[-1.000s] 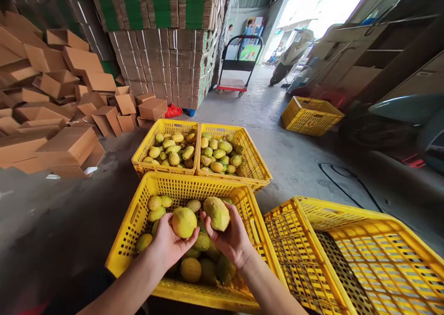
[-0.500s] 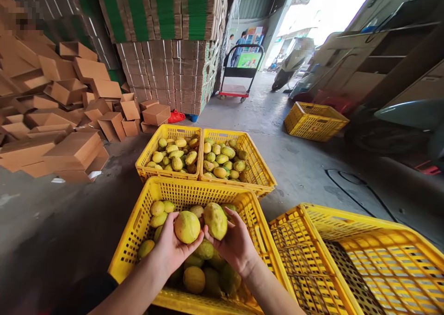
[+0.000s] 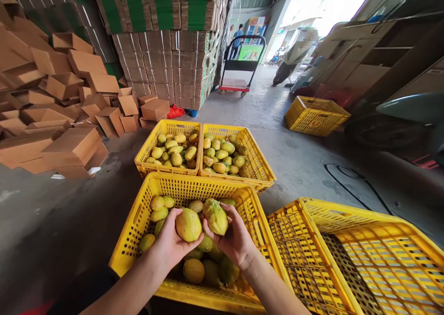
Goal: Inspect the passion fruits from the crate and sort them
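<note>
My left hand (image 3: 172, 241) is closed around a smooth yellow-green papaya (image 3: 188, 225), fingers under it and thumb along its side. In my right hand (image 3: 237, 241) is a second papaya (image 3: 215, 217), greener and bumpy at its top end, gripped between thumb and fingers. Both fruits are held side by side, slightly apart, above a yellow plastic crate (image 3: 126, 241). Inside that crate lie several more papayas (image 3: 194, 271), partly hidden by my hands and forearms.
Two yellow crates of papayas (image 3: 176, 159) stand just beyond. To the right is another yellow crate (image 3: 381, 241), with one more (image 3: 317, 116) farther off. Cardboard boxes (image 3: 74, 148) pile up at left, beside stacked flat cartons (image 3: 163, 70). A hand truck (image 3: 244, 70) and people are behind.
The papaya in my right hand has turned, so its bumpy end now faces up. The left hand's papaya stays nearly still. The view has shifted slightly.
</note>
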A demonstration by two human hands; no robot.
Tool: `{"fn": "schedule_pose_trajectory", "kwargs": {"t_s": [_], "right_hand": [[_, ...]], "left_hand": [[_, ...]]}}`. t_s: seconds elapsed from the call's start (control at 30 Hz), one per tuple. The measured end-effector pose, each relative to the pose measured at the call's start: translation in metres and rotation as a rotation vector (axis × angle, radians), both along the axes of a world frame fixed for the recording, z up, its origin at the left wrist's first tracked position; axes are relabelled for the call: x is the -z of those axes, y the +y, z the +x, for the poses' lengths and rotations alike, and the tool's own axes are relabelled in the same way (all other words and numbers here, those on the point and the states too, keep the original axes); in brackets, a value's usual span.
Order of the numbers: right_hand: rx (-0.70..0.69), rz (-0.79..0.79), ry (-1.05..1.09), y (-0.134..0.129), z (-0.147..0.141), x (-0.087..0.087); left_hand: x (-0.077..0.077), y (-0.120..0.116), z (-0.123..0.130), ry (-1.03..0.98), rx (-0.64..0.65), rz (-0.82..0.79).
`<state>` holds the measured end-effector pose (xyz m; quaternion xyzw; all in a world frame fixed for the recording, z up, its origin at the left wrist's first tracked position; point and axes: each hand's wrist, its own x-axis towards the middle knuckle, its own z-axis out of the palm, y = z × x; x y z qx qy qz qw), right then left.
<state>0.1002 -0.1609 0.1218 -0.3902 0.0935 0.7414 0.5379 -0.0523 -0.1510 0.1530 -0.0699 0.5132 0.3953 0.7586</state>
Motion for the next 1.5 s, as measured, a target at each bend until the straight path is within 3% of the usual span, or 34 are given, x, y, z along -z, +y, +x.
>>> {"fn": "schedule_pose_trajectory", "kwargs": {"t_s": [0.2, 0.47, 0.8, 1.03, 1.27, 1.5], "right_hand": [[-0.032, 0.035, -0.014, -0.001, 0.002, 0.003], [0.005, -0.047, -0.008, 0.000, -0.002, -0.004], [0.011, -0.076, 0.004, -0.001, -0.002, -0.005], [-0.100, 0.007, -0.064, -0.001, -0.003, -0.004], [-0.139, -0.107, -0.145, -0.004, -0.007, -0.008], [-0.170, -0.102, -0.197, -0.006, -0.008, 0.001]], "left_hand": [[0.006, 0.002, -0.002, 0.021, -0.006, 0.008], [-0.004, -0.001, -0.001, -0.027, -0.029, 0.013], [0.005, 0.001, -0.007, -0.108, -0.024, -0.056], [0.004, 0.003, -0.005, 0.043, -0.021, -0.004], [0.004, 0.002, -0.004, 0.042, 0.079, 0.006], [0.006, 0.001, -0.005, 0.066, 0.093, -0.022]]}}
